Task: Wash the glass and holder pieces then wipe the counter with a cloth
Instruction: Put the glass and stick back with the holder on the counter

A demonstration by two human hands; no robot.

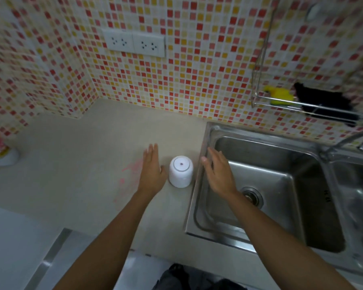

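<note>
A smooth white cylindrical holder (180,174) stands upright on the matte beige bench (82,185), its long axis vertical, just left of the shiny steel sink (260,185). The left hand (151,168) and right hand (217,170) flank it, fingers straight, holding nothing. No readable writing shows.

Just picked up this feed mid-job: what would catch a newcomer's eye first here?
The red, yellow and white mosaic wall dominates; below it a white cylindrical piece stands on the counter by the left rim of the sink, the left hand and right hand open either side, gripping nothing. Pink smears mark the counter left of the left hand, and a wire rack above the sink holds a yellow sponge and black cloth.
</note>
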